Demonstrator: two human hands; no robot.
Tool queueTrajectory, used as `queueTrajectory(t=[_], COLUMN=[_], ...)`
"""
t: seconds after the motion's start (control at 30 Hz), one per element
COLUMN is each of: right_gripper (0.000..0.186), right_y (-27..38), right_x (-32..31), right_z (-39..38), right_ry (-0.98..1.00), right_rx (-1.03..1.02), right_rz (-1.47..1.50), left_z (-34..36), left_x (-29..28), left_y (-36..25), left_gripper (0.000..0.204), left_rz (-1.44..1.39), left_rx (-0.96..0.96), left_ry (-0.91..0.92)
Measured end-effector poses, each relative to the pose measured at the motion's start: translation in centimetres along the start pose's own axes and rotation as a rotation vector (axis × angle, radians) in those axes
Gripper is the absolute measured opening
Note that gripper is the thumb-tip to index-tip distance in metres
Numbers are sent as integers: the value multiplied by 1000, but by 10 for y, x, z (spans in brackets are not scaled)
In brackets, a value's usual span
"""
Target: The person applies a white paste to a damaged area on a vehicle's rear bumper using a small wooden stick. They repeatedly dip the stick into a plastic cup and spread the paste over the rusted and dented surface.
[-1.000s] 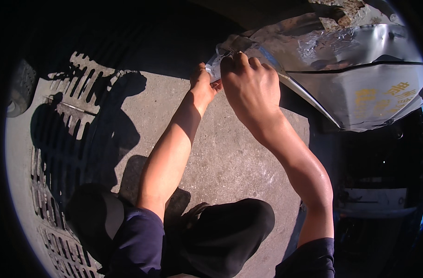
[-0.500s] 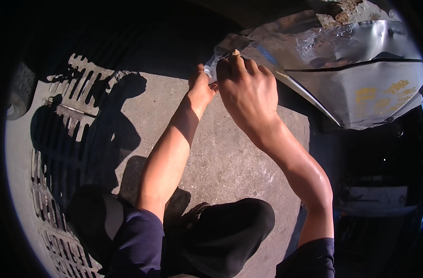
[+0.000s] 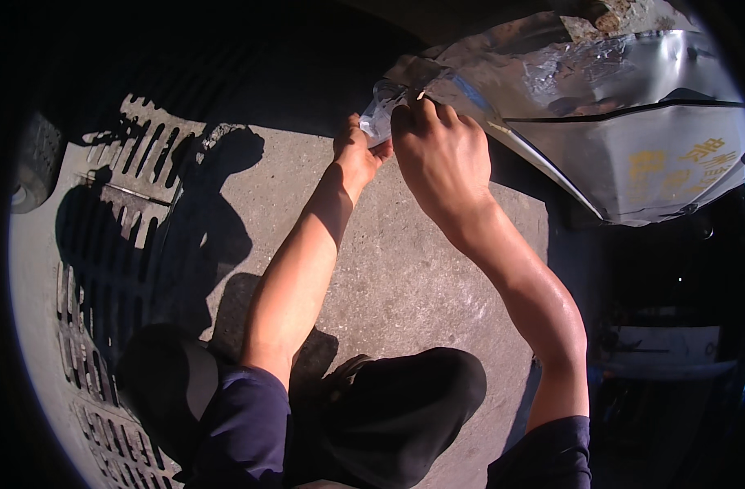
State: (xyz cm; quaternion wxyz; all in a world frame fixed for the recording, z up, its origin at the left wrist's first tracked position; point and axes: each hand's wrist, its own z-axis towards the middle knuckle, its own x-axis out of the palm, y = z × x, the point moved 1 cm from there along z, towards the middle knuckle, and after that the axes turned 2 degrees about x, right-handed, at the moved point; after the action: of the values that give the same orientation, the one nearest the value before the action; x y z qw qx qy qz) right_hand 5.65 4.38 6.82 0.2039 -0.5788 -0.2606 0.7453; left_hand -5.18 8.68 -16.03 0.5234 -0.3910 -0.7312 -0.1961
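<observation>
Clear, crumpled plastic film [image 3: 376, 122] is gripped at its edge by my left hand [image 3: 358, 156], thumb on top and fingers curled beneath. Close beside it on the right, my right hand [image 3: 442, 159] is closed, its back toward me. A small pale tan tip [image 3: 421, 95] shows just past its knuckles; whatever the fingers grip is hidden behind the hand. Both hands are at the near left end of a large silvery sheet-like covering [image 3: 584, 151] with yellow print, a dark seam and a blue strip [image 3: 473, 91].
Concrete ground [image 3: 405, 269] lies beneath my arms, with slotted drain grates [image 3: 136, 155] and my shadow at left. A wheel [image 3: 37, 167] stands at the far left edge. My dark-clothed knee [image 3: 405, 407] is below. A pale flat object [image 3: 666, 344] sits in shade at right.
My right hand has turned slightly and shifted a little down and right. More of the clear film shows between the hands, and less of the tan tip. My left hand has barely moved.
</observation>
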Motion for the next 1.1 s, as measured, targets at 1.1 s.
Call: queueTrajectory(t=[1.1], right_gripper=[35], right_y=[-12], right_x=[-4], right_z=[-42], right_ry=[-28], right_rx=[-70], right_rz=[23], left_z=[-18], left_x=[2], left_y=[-5], left_gripper=[53], left_rz=[26], left_rx=[-5], left_ry=[-74])
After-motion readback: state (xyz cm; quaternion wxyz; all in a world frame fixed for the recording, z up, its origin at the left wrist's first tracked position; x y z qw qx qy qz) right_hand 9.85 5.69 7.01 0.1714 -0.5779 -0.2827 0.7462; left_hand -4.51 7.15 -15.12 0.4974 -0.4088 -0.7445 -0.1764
